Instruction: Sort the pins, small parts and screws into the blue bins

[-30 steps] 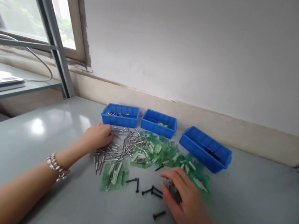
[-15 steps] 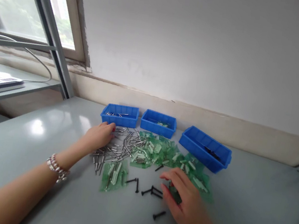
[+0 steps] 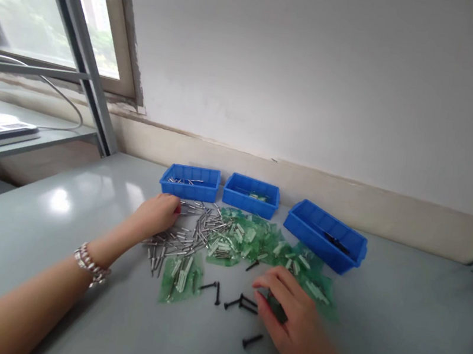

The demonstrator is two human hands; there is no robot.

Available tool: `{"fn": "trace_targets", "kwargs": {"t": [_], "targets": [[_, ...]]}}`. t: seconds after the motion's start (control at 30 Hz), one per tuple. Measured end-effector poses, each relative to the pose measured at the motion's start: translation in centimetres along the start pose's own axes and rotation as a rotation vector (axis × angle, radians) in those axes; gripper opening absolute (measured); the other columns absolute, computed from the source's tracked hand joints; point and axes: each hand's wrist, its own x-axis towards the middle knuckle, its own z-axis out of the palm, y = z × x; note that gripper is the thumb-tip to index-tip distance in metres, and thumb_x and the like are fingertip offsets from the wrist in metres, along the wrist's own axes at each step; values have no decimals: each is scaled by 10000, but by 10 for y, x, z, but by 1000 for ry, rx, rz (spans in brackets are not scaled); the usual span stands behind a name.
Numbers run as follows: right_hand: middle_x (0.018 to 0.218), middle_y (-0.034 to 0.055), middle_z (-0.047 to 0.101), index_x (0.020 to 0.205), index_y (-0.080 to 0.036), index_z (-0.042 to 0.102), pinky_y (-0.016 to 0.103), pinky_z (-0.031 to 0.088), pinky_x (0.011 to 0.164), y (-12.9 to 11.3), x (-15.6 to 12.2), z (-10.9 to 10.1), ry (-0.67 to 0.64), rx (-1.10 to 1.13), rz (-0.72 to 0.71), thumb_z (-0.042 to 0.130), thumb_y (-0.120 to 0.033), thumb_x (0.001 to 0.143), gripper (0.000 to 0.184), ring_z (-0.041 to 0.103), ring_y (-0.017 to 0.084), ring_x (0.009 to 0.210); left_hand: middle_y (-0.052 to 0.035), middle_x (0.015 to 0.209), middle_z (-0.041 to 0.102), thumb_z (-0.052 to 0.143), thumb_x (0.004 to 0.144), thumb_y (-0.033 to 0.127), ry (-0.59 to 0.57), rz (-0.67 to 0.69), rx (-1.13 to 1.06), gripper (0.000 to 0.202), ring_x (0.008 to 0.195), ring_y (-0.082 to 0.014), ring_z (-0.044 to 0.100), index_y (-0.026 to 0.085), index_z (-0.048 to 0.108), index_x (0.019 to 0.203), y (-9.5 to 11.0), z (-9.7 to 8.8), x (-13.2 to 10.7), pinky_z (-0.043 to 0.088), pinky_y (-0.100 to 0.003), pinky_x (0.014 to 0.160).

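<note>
My left hand (image 3: 161,213) rests at the left edge of a heap of silver metal pins (image 3: 205,229), its fingers curled down. Its fingertips are mostly hidden, so what they hold does not show. Over to the right, my right hand (image 3: 290,308) hovers low over the table, fingers bent and thumb close to the index finger. Something dark shows inside its curl, too unclear to name. Several black screws (image 3: 248,304) lie scattered just left of it, with one lone black screw (image 3: 252,341) nearer me.
Green plastic packets (image 3: 249,236) with pale plugs and screws lie mid-table; one packet (image 3: 181,279) sits apart in front. Behind stand a left blue bin (image 3: 189,190) with pins, a middle blue bin (image 3: 250,204) and a right blue bin (image 3: 320,241) holding black screws.
My left hand has shifted very slightly, its fingers curling in a little more at the pins. My right hand stays almost where it was.
</note>
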Motion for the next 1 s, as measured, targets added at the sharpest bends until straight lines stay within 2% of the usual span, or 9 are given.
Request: {"fn": "trace_targets", "kwargs": {"t": [0.37, 0.53, 0.77, 1.0], "targets": [[868, 24, 538, 920, -218, 520, 241, 464, 721, 0, 0, 1, 27, -35, -12, 415, -127, 836, 162, 548, 125, 809, -97, 853, 619, 448, 724, 204, 12, -11, -12, 173, 851, -249, 573, 166, 594, 808, -6, 1, 1, 429, -335, 737], [858, 18, 527, 905, -214, 513, 240, 456, 719, 1, 0, 1, 16, -12, -10, 411, -110, 833, 163, 542, 121, 803, -100, 898, 604, 407, 715, 161, 33, -40, 18, 223, 854, -250, 574, 166, 539, 894, -8, 3, 0, 435, -331, 704], [854, 24, 530, 906, -208, 521, 247, 458, 716, 1, 0, 1, 13, -7, -2, 410, -108, 828, 169, 541, 127, 801, -82, 859, 613, 393, 704, 125, 8, -92, 40, 232, 841, -235, 579, 171, 527, 888, -9, 1, 1, 433, -311, 687], [871, 26, 540, 912, -215, 518, 249, 467, 734, 1, 0, 0, 2, -23, -3, 412, -108, 824, 175, 550, 129, 814, -71, 889, 605, 379, 724, 124, 108, -106, 17, 234, 831, -218, 573, 186, 538, 885, -7, -5, -1, 419, -301, 677]]}}
